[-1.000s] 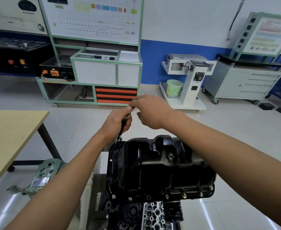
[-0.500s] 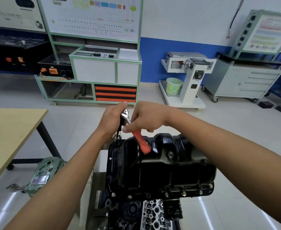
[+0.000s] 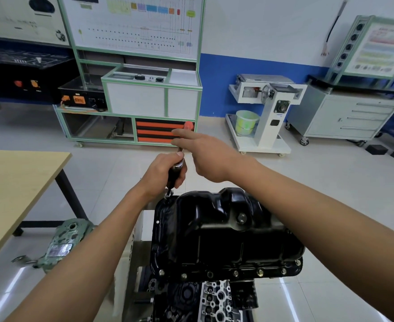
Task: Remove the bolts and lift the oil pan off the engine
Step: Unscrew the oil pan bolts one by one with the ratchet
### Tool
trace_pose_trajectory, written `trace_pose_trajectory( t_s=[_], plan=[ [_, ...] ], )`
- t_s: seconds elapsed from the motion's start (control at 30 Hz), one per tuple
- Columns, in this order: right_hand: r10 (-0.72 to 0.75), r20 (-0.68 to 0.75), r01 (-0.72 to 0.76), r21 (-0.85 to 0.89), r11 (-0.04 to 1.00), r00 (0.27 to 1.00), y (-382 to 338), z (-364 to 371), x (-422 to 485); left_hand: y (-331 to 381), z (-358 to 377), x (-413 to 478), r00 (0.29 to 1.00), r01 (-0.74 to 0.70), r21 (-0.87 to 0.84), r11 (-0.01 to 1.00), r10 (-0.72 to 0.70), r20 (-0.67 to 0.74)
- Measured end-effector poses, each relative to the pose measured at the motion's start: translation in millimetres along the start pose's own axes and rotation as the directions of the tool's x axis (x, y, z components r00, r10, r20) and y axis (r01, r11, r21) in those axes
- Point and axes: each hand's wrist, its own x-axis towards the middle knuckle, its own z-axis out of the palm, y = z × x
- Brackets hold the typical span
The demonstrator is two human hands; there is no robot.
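Note:
The black oil pan [image 3: 214,235] sits upside-up on the engine [image 3: 217,300], with several bolts [image 3: 235,273] along its near flange and a drain plug [image 3: 242,217] on its side. My left hand [image 3: 165,175] grips the upright shaft of a ratchet socket tool [image 3: 169,194], whose socket sits at the pan's far left corner. My right hand [image 3: 203,152] lies with straight fingers across the ratchet handle. The handle's orange end [image 3: 188,125] shows beyond the fingers, pointing away from me.
A wooden table [image 3: 14,182] stands at the left. A green metal housing [image 3: 63,240] lies on the floor beside the engine stand. Training cabinets, a white stand with a green bucket [image 3: 246,122] and a grey drawer cart [image 3: 345,117] line the far wall.
The ratchet handle swung from pointing toward me over the pan to pointing away. My right hand moved up and back with it and straightened its fingers. The left hand stayed on the shaft.

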Motion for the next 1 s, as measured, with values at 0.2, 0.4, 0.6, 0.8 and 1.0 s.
trace_pose_trajectory(
  t_s=[0.2, 0.4, 0.6, 0.8, 1.0],
  plan=[
    [0.088, -0.018, -0.089, -0.078, 0.993, 0.996, 3, -11, -8, 1, 4, 2, 0.984, 0.068, -0.08, 0.994, -0.08, -0.157],
    [0.159, 0.102, -0.164, 0.043, 0.986, 0.982, -22, -24, -23, 1, 6, 7, 0.966, 0.062, 0.003, 0.998, -0.059, -0.253],
    [0.152, 0.219, -0.208, 0.261, 0.943, 0.964, -37, -20, -21, -1, 4, 7, 0.954, 0.041, -0.032, 0.999, -0.048, -0.295],
    [0.249, 0.146, -0.229, -0.144, 0.963, 0.957, -12, -30, -11, 4, -8, 2, 0.992, 0.029, 0.047, 0.999, -0.023, -0.123],
    [0.079, -0.041, -0.079, 0.005, 0.997, 0.996, -7, -9, 3, 0, 6, -2, 0.998, 0.048, 0.013, 0.999, -0.048, 0.043]
  ],
)
